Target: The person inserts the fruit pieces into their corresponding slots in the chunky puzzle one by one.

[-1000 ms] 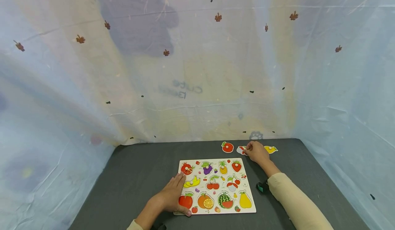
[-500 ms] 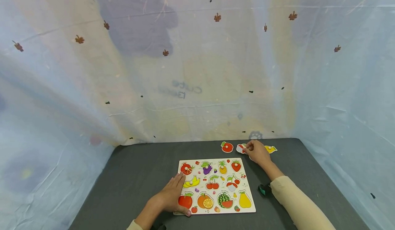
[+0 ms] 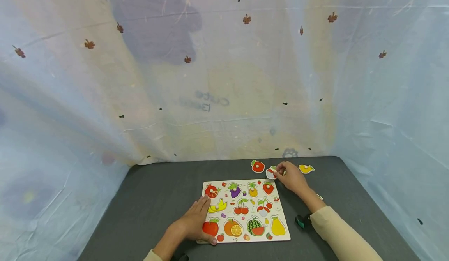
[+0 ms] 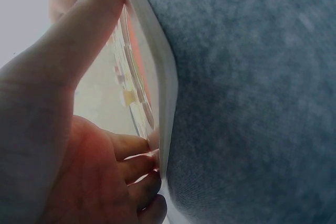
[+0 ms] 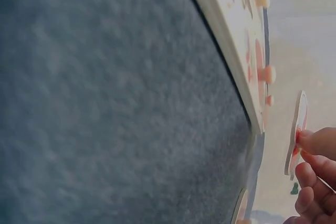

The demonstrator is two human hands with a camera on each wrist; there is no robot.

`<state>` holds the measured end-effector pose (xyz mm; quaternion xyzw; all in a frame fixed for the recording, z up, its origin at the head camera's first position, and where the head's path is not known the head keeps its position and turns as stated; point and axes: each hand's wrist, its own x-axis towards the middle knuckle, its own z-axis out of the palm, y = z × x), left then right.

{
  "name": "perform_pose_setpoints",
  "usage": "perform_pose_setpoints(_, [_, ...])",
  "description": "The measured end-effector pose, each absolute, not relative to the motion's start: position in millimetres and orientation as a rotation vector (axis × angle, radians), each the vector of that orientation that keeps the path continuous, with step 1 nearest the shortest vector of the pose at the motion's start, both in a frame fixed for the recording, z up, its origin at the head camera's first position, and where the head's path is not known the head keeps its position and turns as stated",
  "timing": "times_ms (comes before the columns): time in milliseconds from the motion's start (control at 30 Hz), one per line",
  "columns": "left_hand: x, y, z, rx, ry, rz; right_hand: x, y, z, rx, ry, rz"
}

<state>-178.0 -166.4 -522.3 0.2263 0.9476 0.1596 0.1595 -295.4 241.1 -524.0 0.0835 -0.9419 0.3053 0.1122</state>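
A white fruit puzzle board (image 3: 229, 210) lies on the dark table, with knobbed fruit pieces set in it. My left hand (image 3: 193, 220) rests on its left side, fingers extended over the edge and thumb at the front corner. Beyond the board's far right corner, my right hand (image 3: 292, 178) pinches a red-and-white fruit puzzle piece (image 3: 271, 173) between thumb and fingers. In the right wrist view this piece (image 5: 297, 129) is tilted up on edge, off the table. Its exact fruit is hard to tell.
A red fruit piece with a green leaf (image 3: 258, 166) lies left of my right hand, and a yellow piece (image 3: 306, 169) lies to its right. Another piece (image 3: 319, 196) shows partly behind my right wrist. A patterned cloth (image 3: 224, 136) closes off the table's back.
My right hand has raised the red-and-white piece and brought it slightly left and nearer the board. A piece behind the right wrist has come into sight. My left hand stays put.
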Motion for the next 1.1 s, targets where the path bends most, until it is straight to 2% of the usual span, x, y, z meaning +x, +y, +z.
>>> perform_pose_setpoints(1100, [-182.7, -173.5, -531.4, 0.694, 2.678, 0.537, -245.0, 220.3, -519.4, 0.528, -2.821, 0.941])
